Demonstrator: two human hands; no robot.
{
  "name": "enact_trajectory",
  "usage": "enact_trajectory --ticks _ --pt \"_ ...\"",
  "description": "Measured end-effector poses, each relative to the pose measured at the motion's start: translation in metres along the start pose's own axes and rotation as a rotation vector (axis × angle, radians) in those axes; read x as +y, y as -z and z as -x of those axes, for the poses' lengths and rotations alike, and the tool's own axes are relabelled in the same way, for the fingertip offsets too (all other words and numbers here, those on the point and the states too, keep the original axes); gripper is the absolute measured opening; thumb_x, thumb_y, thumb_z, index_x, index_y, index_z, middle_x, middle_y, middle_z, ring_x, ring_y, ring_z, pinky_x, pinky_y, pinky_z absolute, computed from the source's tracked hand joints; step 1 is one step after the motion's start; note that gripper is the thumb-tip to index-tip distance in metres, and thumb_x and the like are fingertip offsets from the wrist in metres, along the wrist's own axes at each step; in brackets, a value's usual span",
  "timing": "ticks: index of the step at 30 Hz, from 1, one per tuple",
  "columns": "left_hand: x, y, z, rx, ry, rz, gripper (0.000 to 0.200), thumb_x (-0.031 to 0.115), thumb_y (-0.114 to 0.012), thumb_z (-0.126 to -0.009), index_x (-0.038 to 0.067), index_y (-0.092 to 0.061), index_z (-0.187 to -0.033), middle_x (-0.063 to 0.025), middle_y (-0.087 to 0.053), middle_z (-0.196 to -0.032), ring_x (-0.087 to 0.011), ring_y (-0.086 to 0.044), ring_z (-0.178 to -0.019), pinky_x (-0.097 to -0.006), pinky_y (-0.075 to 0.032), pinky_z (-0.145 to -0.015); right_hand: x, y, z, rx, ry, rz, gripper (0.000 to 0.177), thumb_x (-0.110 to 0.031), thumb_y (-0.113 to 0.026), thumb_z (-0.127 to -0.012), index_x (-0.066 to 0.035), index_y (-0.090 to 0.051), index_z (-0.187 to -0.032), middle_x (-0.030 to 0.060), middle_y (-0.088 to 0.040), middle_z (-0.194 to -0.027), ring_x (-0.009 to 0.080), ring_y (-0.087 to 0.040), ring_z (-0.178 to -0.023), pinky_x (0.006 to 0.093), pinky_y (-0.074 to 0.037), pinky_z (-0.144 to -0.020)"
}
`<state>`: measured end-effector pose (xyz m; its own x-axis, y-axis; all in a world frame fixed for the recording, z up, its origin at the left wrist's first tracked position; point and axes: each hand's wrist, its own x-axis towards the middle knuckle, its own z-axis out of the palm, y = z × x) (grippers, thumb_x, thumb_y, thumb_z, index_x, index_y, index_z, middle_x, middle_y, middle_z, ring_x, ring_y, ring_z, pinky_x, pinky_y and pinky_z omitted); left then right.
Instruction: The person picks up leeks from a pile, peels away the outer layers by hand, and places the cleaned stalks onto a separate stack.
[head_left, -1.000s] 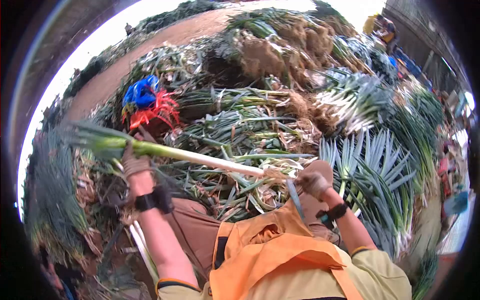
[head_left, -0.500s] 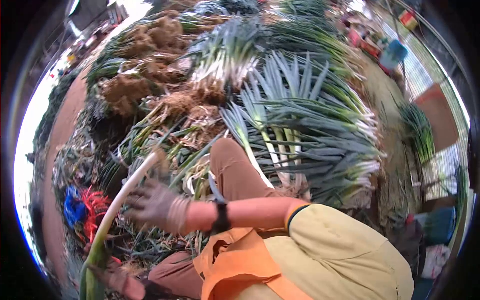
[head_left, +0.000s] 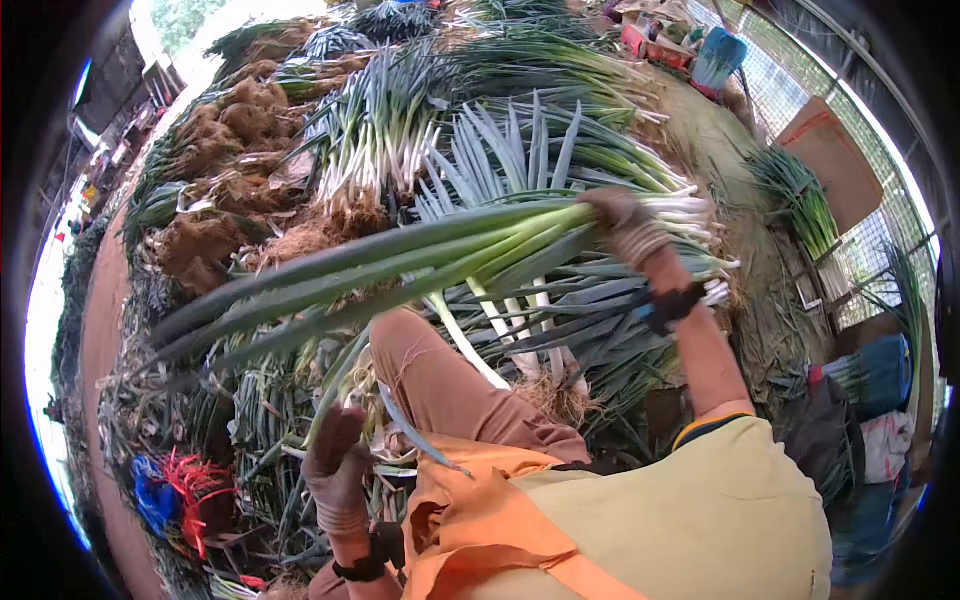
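My right hand [head_left: 622, 218], gloved, is wrapped round the white end of a green onion stalk [head_left: 430, 245] above the pile on the right. Its long leaves stretch left across the view, blurred at their tips. Low on the left, my left hand [head_left: 338, 455], also gloved, is raised beside my knee, apart from the stalk; its fingers are seen edge-on and I cannot make out whether they hold anything. Under the held stalk lie cleaned green onions [head_left: 660, 270] with white ends to the right. Several with roots [head_left: 555, 398] stand near my knee.
Rooted bundles [head_left: 370, 150] and brown root clumps [head_left: 250, 115] lie ahead. Red ties [head_left: 192, 490] and blue ties [head_left: 152, 498] sit at the lower left. On the right are a cardboard sheet [head_left: 835, 165], a bunch of onions [head_left: 795, 195] and a blue container [head_left: 718, 60].
My right hand has swung from the left over to the right pile with the stalk, whose leaves now point left. My left hand has risen from the lower left and no longer touches the stalk.
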<state>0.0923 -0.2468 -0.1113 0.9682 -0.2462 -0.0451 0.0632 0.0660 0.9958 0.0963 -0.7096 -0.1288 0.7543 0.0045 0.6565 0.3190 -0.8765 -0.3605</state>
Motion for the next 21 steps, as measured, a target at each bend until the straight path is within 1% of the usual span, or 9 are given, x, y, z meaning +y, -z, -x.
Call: enact_trajectory --ticks 3,6,9,13,16,17,18,19,21 --pt "-0.020 0.017 -0.004 0.020 0.138 -0.184 0.041 0.002 -0.056 -0.075 -0.002 -0.049 -0.115 -0.0121 -0.058 -0.105 -0.0153 -0.055 -0.096 -0.0255 -0.046 -0.073 0.117 0.041 0.112 -0.724 -0.843 0.671 0.027 -0.021 -0.038 -0.084 -0.008 -0.057 -0.098 0.0177 -0.059 -0.094 0.0326 -0.057 -0.083 0.0395 -0.045 -0.076" --pt "-0.074 0.054 0.000 0.054 0.293 -0.283 0.038 0.011 -0.059 -0.075 -0.005 -0.053 -0.109 -0.0130 -0.061 -0.098 -0.0145 -0.057 -0.089 -0.0238 -0.045 -0.076 0.128 0.017 0.060 -0.168 -1.105 0.591 0.026 -0.021 -0.041 -0.084 -0.008 -0.060 -0.094 0.0185 -0.059 -0.095 0.0324 -0.058 -0.084 0.0402 -0.044 -0.073" --pt "-0.138 0.093 0.020 0.105 0.441 -0.478 0.039 0.018 -0.060 -0.074 -0.004 -0.055 -0.106 -0.0130 -0.062 -0.096 -0.0160 -0.058 -0.086 -0.0261 -0.045 -0.077 0.141 -0.071 0.057 -0.007 -0.675 0.234 0.019 -0.014 -0.048 -0.082 -0.008 -0.060 -0.095 0.0174 -0.061 -0.080 0.0310 -0.058 -0.071 0.0367 -0.045 -0.064" --pt "-0.179 0.124 0.038 0.272 0.543 -0.552 0.029 0.015 -0.060 -0.075 0.000 -0.060 -0.100 -0.0085 -0.064 -0.088 -0.0115 -0.058 -0.079 -0.0244 -0.046 -0.070 -0.057 -0.177 -0.045 -0.110 -0.356 0.082 0.019 -0.017 -0.051 -0.083 -0.005 -0.060 -0.094 0.0156 -0.060 -0.078 0.0225 -0.058 -0.069 0.0311 -0.044 -0.064" --pt "-0.213 0.144 0.051 0.388 0.517 -0.412 0.026 0.017 -0.057 -0.075 0.003 -0.061 -0.097 -0.0096 -0.063 -0.079 -0.0140 -0.057 -0.070 -0.0261 -0.045 -0.066 -0.136 -0.284 -0.065 -0.398 -0.330 -0.888 0.024 -0.005 -0.057 -0.078 -0.009 -0.059 -0.101 0.0062 -0.058 -0.075 0.0072 -0.049 -0.068 0.0217 -0.041 -0.061" --pt "-0.219 0.148 0.050 0.440 0.523 -0.356 0.027 0.015 -0.057 -0.075 0.002 -0.060 -0.098 -0.0082 -0.062 -0.076 -0.0123 -0.055 -0.067 -0.0256 -0.045 -0.063 -0.175 -0.319 -0.066 -0.434 -0.241 -1.026 0.023 -0.003 -0.053 -0.079 -0.009 -0.059 -0.100 0.0073 -0.059 -0.078 0.0094 -0.051 -0.070 0.0232 -0.042 -0.063" --pt "-0.214 0.153 0.039 0.478 0.533 -0.290 0.028 0.012 -0.056 -0.075 -0.001 -0.059 -0.099 -0.0068 -0.060 -0.074 -0.0103 -0.051 -0.062 -0.0247 -0.044 -0.060 -0.214 -0.409 -0.061 -1.060 -0.477 -0.592 0.024 -0.008 -0.054 -0.079 -0.008 -0.056 -0.102 0.0117 -0.059 -0.081 0.0178 -0.054 -0.072 0.0295 -0.044 -0.065" --pt "-0.195 0.149 0.027 0.566 0.580 -0.143 0.029 0.011 -0.056 -0.075 -0.002 -0.058 -0.101 -0.0089 -0.061 -0.078 -0.0119 -0.054 -0.065 -0.0254 -0.044 -0.062 -0.241 -0.425 -0.056 -1.056 -0.024 -0.370 0.031 -0.017 -0.057 -0.076 -0.008 -0.054 -0.105 0.0160 -0.059 -0.088 0.0280 -0.056 -0.075 0.0358 -0.045 -0.068" --pt "-0.237 0.180 0.015 0.542 0.320 -0.409 0.029 0.011 -0.055 -0.076 -0.001 -0.057 -0.102 -0.0107 -0.061 -0.079 -0.0136 -0.056 -0.068 -0.0264 -0.045 -0.064 -0.231 -0.534 0.006 -1.132 -0.349 -0.463 0.044 -0.030 -0.058 -0.073 -0.009 -0.049 -0.111 0.0184 -0.058 -0.091 0.0324 -0.056 -0.082 0.0382 -0.045 -0.073"
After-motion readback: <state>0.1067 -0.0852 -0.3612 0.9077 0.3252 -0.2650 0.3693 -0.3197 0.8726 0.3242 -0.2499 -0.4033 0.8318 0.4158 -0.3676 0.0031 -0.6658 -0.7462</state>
